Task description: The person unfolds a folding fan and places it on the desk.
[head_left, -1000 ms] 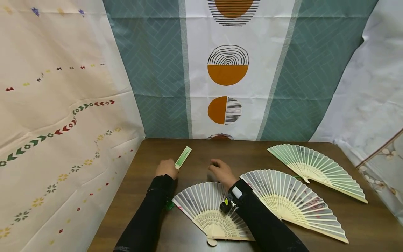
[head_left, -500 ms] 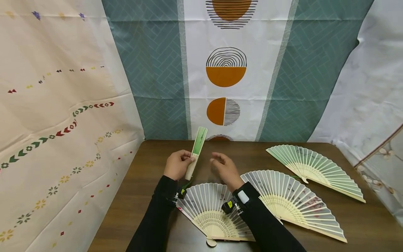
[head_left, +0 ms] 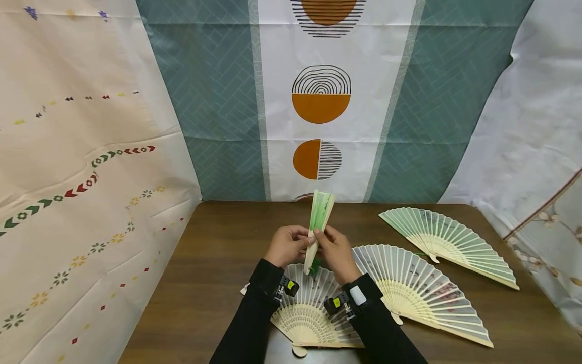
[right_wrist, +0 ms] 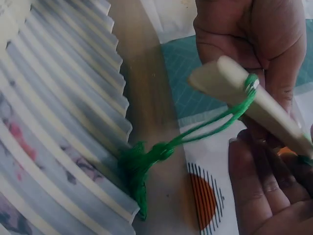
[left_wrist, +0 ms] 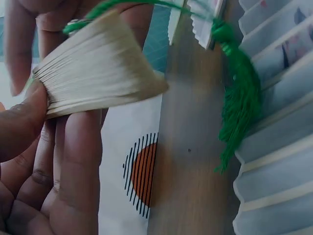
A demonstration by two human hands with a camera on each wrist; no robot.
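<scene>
A green folding fan (head_left: 321, 210), nearly closed and slightly spread at its top, stands upright between both hands above the table. My left hand (head_left: 287, 246) pinches its pale ribs from the left, thumb in front. From the right, my right hand (head_left: 337, 254) pinches the same fan with thumb and fingers. In the left wrist view the stacked ribs (left_wrist: 98, 68) fill the space beside the thumb. A green tassel (right_wrist: 137, 171) hangs on a cord from the fan's pivot end. Below the hands lies an open grey-white fan (head_left: 302, 316), partly hidden by the right forearm.
Another open grey-white fan (head_left: 423, 293) with a flower print lies to the right on the brown table (head_left: 182, 303). Behind it is an open pale green fan (head_left: 447, 240). Patterned cloths (head_left: 218, 101) hang behind the table and at both sides.
My left hand has lifted the folded green fan off the table and carried it right to the middle. My right hand has taken hold of it too, and its top has spread slightly.
</scene>
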